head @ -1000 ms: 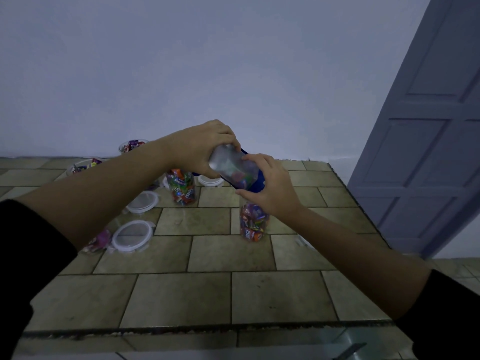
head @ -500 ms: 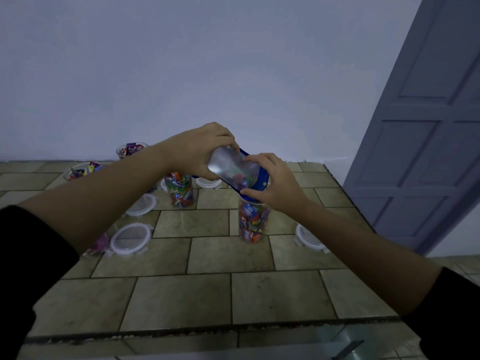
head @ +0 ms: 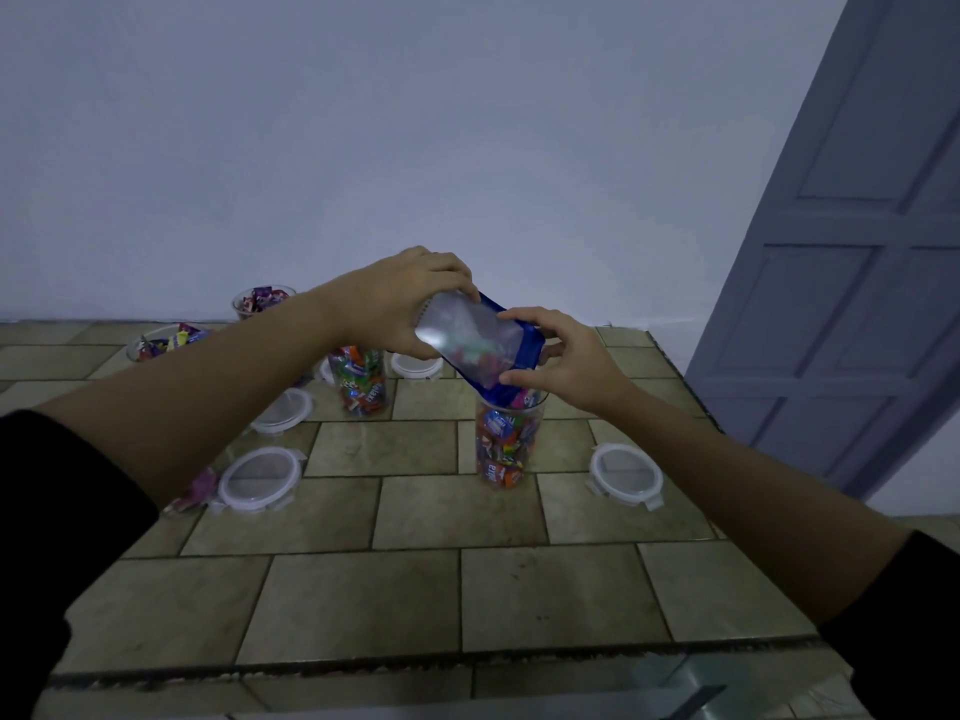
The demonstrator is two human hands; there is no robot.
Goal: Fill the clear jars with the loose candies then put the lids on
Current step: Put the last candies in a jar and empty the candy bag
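A blue and silver candy bag point(head: 472, 345) is tilted mouth-down over a clear jar point(head: 506, 444) packed with colourful wrapped candies. My left hand point(head: 405, 298) grips the bag's upper end. My right hand point(head: 566, 363) pinches the bag's lower end just above the jar's rim. A second candy-filled jar point(head: 363, 384) stands behind, partly hidden by my left hand. Round clear lids lie flat on the tiles: one right of the front jar point(head: 626, 472), one at front left point(head: 260, 478), another behind it point(head: 283, 410).
Two open tubs of candies point(head: 166, 341) point(head: 262, 298) stand at the back left by the wall. Another lid point(head: 415, 366) lies behind the jars. The tiled counter point(head: 415, 589) ends at a front edge and a right edge near a grey-blue door point(head: 852, 252).
The bag's mouth has come down to the front jar's rim. The view has shifted, revealing the lid on the right from under my right forearm.
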